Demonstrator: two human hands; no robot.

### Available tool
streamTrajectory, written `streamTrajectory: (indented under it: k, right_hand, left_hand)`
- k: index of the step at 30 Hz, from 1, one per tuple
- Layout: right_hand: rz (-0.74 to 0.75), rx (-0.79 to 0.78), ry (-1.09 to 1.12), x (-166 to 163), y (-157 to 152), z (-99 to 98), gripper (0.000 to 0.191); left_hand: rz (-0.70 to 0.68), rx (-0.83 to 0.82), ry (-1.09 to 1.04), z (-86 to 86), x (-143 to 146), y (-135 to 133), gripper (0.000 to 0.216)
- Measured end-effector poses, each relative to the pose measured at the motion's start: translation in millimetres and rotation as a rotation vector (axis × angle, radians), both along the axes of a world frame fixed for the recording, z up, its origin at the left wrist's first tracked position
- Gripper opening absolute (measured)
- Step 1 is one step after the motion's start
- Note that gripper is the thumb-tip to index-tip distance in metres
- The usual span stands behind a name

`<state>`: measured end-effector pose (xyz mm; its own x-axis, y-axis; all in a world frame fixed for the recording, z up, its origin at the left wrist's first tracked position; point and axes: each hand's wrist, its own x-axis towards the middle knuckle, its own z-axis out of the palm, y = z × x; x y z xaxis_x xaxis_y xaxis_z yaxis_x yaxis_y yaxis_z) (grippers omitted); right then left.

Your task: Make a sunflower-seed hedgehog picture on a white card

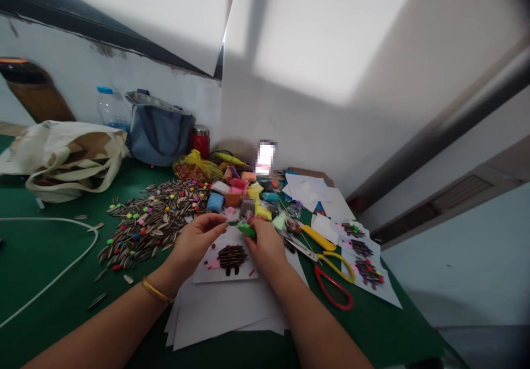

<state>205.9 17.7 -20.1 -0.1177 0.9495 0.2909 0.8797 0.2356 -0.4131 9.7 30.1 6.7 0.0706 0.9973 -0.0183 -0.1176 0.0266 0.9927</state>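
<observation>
My right hand [267,247] is closed around a lump of green modelling clay [247,230], which sticks out past the fingertips. Facing it, my left hand [201,243] has thumb and forefinger pinched together; whatever is between them is too small to name. Both hands hover over a small white card [226,276] bearing a hedgehog picture [232,257], with a pink clay face, dark seed spines, red dots and black feet. Beneath the card lies a stack of white paper [219,316]. Packets of coloured clay [232,199] lie just beyond my fingers.
Left of the hands spreads a pile of striped sunflower seeds [159,220] mixed with coloured balls. Scissors [331,264] and a yellow cutter [318,238] lie right, near finished hedgehog cards [368,272]. Bags, including a blue one [159,129], and a red flask [201,142] stand behind.
</observation>
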Motion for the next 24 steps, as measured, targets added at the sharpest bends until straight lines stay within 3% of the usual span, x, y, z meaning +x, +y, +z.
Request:
streamTrajectory:
  k: [9,17,24]
  right_hand:
    - [0.091,0.161,0.078,0.3,-7.6,2.6,0.047]
    - [0.212,0.319,0.282,-7.7,-26.7,15.7,0.028]
    - [0.306,0.36,0.355,-15.7,-35.1,20.4,0.019]
  left_hand:
    - [-0.045,-0.038,0.058,4.7,1.8,-4.3,0.045]
    - [-0.146,0.057,0.095,9.3,5.7,-10.3,0.036]
    - [-0.33,0.005,0.122,0.3,7.7,-15.5,0.035]
